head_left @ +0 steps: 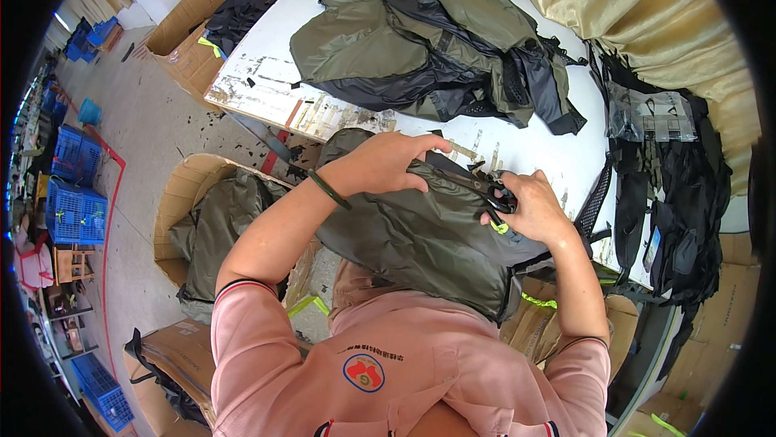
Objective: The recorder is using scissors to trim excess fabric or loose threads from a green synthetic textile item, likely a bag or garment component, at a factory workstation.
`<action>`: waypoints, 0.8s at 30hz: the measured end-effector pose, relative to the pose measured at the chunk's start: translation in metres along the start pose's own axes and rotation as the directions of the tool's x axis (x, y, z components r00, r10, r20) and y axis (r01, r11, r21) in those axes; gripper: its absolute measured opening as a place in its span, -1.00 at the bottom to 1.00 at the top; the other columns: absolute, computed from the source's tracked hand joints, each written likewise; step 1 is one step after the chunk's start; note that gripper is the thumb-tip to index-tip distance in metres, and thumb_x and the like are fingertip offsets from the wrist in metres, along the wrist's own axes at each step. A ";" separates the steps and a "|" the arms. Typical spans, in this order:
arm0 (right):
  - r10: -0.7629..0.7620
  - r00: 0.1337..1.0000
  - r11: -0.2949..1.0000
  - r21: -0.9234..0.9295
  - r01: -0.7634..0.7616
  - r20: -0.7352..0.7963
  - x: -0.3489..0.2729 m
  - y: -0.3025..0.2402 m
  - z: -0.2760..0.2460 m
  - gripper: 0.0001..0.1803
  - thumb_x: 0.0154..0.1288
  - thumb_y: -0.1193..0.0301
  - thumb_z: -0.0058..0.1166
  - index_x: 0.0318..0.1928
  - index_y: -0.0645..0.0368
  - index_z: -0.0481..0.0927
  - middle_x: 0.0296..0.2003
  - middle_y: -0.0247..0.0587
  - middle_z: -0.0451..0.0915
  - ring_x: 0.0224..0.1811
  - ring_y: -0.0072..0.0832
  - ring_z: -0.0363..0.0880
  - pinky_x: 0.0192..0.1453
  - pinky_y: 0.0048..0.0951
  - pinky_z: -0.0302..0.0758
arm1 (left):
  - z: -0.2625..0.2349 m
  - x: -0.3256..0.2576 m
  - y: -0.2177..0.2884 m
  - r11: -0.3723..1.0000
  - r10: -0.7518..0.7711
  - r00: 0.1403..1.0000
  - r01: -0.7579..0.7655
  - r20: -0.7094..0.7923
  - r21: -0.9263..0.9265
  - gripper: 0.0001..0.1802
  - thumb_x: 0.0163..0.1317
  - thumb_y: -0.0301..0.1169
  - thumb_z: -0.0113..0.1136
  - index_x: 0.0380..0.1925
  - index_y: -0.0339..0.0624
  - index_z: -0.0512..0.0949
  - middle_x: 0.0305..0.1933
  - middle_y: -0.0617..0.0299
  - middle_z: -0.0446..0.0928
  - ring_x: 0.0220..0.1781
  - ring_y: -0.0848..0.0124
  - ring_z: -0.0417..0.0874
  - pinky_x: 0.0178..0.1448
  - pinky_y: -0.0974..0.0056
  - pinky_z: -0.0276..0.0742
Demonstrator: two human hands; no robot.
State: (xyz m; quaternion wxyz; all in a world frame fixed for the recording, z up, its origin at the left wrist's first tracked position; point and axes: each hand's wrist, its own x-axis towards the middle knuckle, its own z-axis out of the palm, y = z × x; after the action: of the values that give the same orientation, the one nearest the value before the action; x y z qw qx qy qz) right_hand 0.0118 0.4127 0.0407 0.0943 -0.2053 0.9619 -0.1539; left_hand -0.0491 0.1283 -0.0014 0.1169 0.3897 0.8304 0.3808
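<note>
An olive-green coated fabric piece (pixel 404 231) with dark edging, perhaps a bag body, drapes from the table edge over my lap. My left hand (pixel 388 164) holds its upper edge between thumb and fingers. In my right hand (pixel 529 206) are dark scissors (pixel 483 185), their handles in my fingers and their blades pointing left along the fabric edge. Whether the blades touch the fabric cannot be made out. A small bright yellow-green tab (pixel 499 228) shows just below my right fingers.
More olive and black sewn pieces (pixel 364 41) lie heaped on the worn white table (pixel 259 61). Black straps and mesh parts (pixel 671 186) hang at its right side. A cardboard box (pixel 182 186) with olive fabric stands left; another box (pixel 174 45) holds black fabric. Blue crates (pixel 77 211) line the far left.
</note>
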 end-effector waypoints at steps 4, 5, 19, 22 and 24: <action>0.049 0.997 0.998 -0.031 -0.047 0.057 0.002 0.000 0.003 -0.43 -0.14 -0.06 0.43 -0.41 0.16 0.52 -0.52 -0.13 0.59 -0.38 -0.10 0.55 -0.08 -0.26 0.27 | 0.002 -0.002 -0.003 1.000 0.007 1.000 -0.007 -0.008 -0.002 -0.26 -0.06 -0.35 0.46 0.19 0.08 0.37 -0.32 0.15 0.52 -0.27 0.15 0.60 -0.18 0.18 0.47; 0.057 0.997 0.997 -0.047 -0.054 0.061 0.001 0.000 0.003 -0.43 -0.15 -0.06 0.44 -0.41 0.16 0.52 -0.53 -0.13 0.59 -0.39 -0.10 0.55 -0.08 -0.26 0.28 | 0.002 -0.002 -0.003 1.000 0.006 1.000 -0.006 -0.007 -0.003 -0.26 -0.06 -0.35 0.46 0.19 0.08 0.37 -0.32 0.15 0.52 -0.27 0.15 0.60 -0.18 0.18 0.47; -0.011 0.999 0.998 -0.070 0.008 -0.046 0.000 0.006 0.007 -0.42 -0.16 -0.10 0.43 -0.48 0.16 0.53 -0.56 -0.20 0.58 -0.45 -0.17 0.53 -0.12 -0.30 0.25 | 0.001 -0.002 -0.003 1.000 0.007 1.000 -0.007 -0.008 -0.015 -0.25 -0.06 -0.35 0.46 0.19 0.08 0.38 -0.32 0.14 0.52 -0.27 0.13 0.61 -0.18 0.17 0.48; 0.002 0.999 0.997 -0.079 -0.005 -0.040 0.000 0.007 0.010 -0.42 -0.17 -0.10 0.43 -0.49 0.16 0.54 -0.60 -0.19 0.57 -0.50 -0.14 0.51 -0.12 -0.30 0.27 | 0.001 -0.003 -0.004 1.000 0.010 1.000 -0.010 -0.017 -0.012 -0.25 -0.06 -0.35 0.47 0.20 0.09 0.38 -0.33 0.15 0.51 -0.27 0.14 0.61 -0.18 0.17 0.47; -0.001 0.998 0.998 -0.068 -0.003 -0.056 0.001 0.005 0.010 -0.42 -0.17 -0.10 0.44 -0.49 0.16 0.54 -0.61 -0.19 0.57 -0.51 -0.12 0.51 -0.11 -0.29 0.28 | 0.000 -0.003 -0.003 1.000 -0.002 1.000 0.002 -0.007 -0.013 -0.25 -0.06 -0.34 0.46 0.20 0.07 0.37 -0.31 0.14 0.52 -0.27 0.14 0.61 -0.18 0.17 0.47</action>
State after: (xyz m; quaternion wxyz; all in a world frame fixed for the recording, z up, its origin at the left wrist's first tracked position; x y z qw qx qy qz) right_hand 0.0119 0.4144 0.0293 0.0603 -0.2036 0.9689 -0.1269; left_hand -0.0485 0.1247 -0.0035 0.1168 0.3866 0.8287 0.3875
